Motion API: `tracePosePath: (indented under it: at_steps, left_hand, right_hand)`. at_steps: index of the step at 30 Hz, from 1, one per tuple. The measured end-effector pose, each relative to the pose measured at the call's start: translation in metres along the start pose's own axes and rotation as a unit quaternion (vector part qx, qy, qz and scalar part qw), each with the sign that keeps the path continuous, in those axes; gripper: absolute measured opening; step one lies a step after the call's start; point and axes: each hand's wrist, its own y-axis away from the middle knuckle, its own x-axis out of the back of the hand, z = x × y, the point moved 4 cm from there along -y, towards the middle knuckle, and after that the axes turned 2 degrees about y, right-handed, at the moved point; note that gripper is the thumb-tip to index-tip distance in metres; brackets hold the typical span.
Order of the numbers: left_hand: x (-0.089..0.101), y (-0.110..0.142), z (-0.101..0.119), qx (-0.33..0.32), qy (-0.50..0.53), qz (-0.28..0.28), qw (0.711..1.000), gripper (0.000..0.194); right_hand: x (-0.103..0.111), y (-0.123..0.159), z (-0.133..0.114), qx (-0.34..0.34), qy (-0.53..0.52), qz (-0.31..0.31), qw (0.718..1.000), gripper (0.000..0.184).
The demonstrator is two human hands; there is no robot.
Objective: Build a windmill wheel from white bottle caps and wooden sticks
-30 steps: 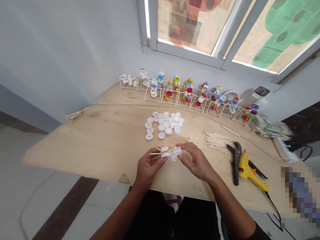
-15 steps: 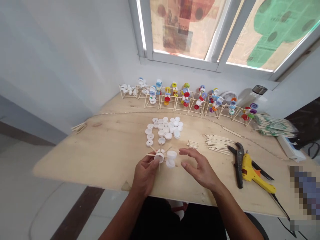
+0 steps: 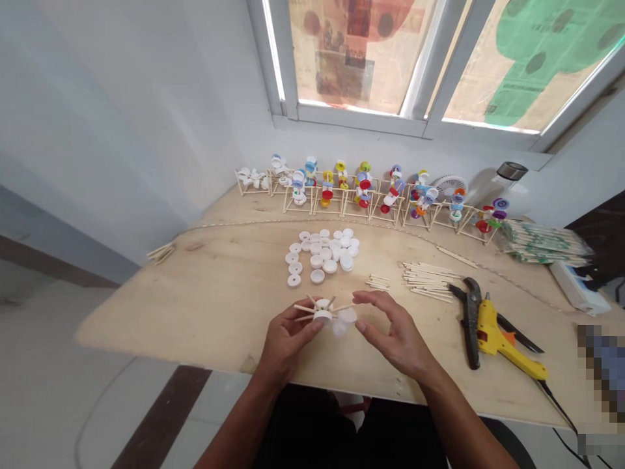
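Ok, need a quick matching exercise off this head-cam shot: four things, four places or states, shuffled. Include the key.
Things:
1 left hand
2 yellow glue gun
3 loose white bottle caps
4 small desk fan

Places or states:
A behind the row of cap models
B gripping a cap-and-stick piece
C lying beside black cutters
D grouped mid-way on the plywood board

Pairs: 1-B, 2-C, 3-D, 4-A

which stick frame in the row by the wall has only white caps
The leftmost wooden stick frame in the row: all its caps are white, while every frame to its right carries coloured ones.
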Motion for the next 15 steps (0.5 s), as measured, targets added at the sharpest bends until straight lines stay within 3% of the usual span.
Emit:
tracePosePath:
  at_steps: [8, 15]
  left_hand:
    - [-0.004, 0.003, 0.028, -0.109, -0.184, -0.053, 0.975, 0.051]
    - [-0.010, 0.007, 0.041, -0.134, -0.279, -0.091, 0.947, 0.054]
  right_hand:
    - [-0.009, -0.005, -0.012, 0.015, 0.041, -0.030, 0.999, 0.036]
    - [-0.018, -0.008, -0.015, 0.010, 0.037, -0.019, 0.999, 0.032]
